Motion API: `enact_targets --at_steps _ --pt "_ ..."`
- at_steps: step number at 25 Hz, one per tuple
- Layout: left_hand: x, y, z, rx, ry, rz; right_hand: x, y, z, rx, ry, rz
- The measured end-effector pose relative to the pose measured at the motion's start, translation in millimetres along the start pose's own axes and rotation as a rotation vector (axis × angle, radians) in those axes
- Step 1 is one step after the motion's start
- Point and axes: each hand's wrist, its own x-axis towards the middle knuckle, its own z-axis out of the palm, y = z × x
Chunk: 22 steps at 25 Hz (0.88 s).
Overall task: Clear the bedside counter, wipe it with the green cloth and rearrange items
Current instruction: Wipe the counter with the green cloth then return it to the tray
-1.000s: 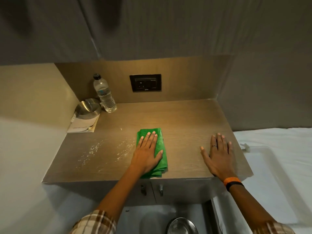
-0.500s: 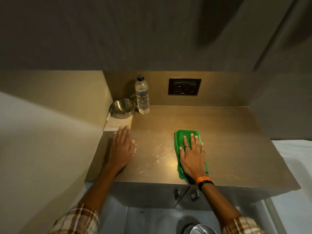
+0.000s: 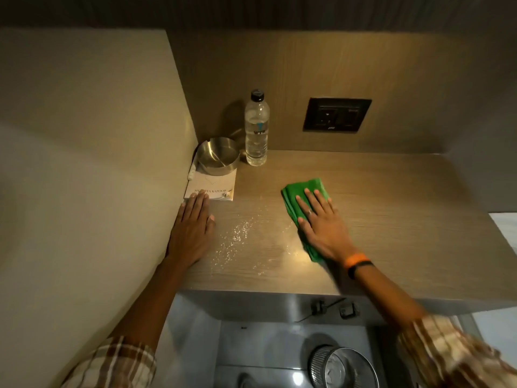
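The folded green cloth (image 3: pixel 305 189) lies on the wooden bedside counter (image 3: pixel 391 219), a little right of its middle. My right hand (image 3: pixel 321 225) presses flat on the cloth and covers its near half. My left hand (image 3: pixel 193 228) rests flat and empty on the counter's left side, against the side wall, fingertips touching a white booklet (image 3: pixel 215 186). White specks (image 3: pixel 237 236) are scattered on the wood between my hands. A metal ashtray (image 3: pixel 218 158) sits on the booklet in the back left corner, with a clear water bottle (image 3: pixel 256 133) upright beside it.
A dark socket panel (image 3: pixel 337 114) is set in the back wall. The side wall (image 3: pixel 84 163) closes off the left. Below the front edge are two small knobs (image 3: pixel 317 306), and a metal bin (image 3: pixel 341 368) stands on the floor. White bedding (image 3: pixel 506 228) shows at the right edge.
The cloth passed from my left hand to my right hand. My left hand moved to the left side by the booklet. The view has shifted left and closer.
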Motion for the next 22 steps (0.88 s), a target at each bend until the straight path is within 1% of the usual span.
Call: enact_targets --at_steps 2,3,5,6,8,10,12,14,15,16,17,18,19,20,21,22 --pt "0.6 0.8 1.6 0.009 0.011 0.002 -62.7 -26.5 16.6 0.04 0.079 0.13" --pt "0.2 1.0 3.4 0.02 0.014 -0.001 -80.4 -45.0 26.2 0.044 0.132 0.211" --pt "0.2 0.9 5.3 0.03 0.005 -0.009 -73.9 -80.4 39.1 0.086 0.15 0.359" --pt "0.5 1.4 4.9 0.033 0.001 -0.005 -54.0 -98.4 33.9 0.107 0.125 0.383" --pt "1.2 0.7 4.1 0.028 -0.015 -0.003 -0.1 -123.0 18.4 0.139 0.083 0.345" --pt "2.2 -0.2 3.1 0.011 -0.014 0.012 37.6 -130.8 12.7 0.126 0.058 0.294" --pt "2.3 0.5 -1.9 -0.032 -0.022 -0.008 35.3 -133.6 14.5 0.137 0.055 0.224" --pt "3.5 13.6 -10.8 -0.074 0.016 -0.039 6.6 -139.8 22.5 0.143 0.034 0.113" --pt "6.2 29.3 -13.8 -0.081 0.039 -0.009 -7.5 -142.0 25.2 0.173 0.02 0.062" --pt "11.1 50.8 -15.7 -0.089 0.049 0.073 -17.3 -140.6 24.5 0.25 -0.005 0.013" --pt "16.9 75.9 -14.9 -0.095 0.036 0.19 -25.3 -137.3 19.5 0.434 -0.021 -0.002" --pt "21.9 100.6 -11.7 -0.11 0.003 0.292 -32.4 -131.1 10.8 0.664 0.022 0.028" --pt "25.1 121.7 -7.6 -0.13 -0.059 0.341 -40.9 -120.5 3.9 0.859 0.128 0.115" --pt "26.5 136.3 -3.2 -0.126 -0.129 0.353 -50.2 -108.4 -1.7 0.958 0.275 0.25" --pt "26.6 143.7 1.9 -0.09 -0.175 0.353 -58.4 -97.1 -5.7 0.942 0.386 0.38" --pt "26.2 146.1 6.3 -0.041 -0.186 0.349 -65.3 -87.2 -6.6 0.894 0.426 0.478"
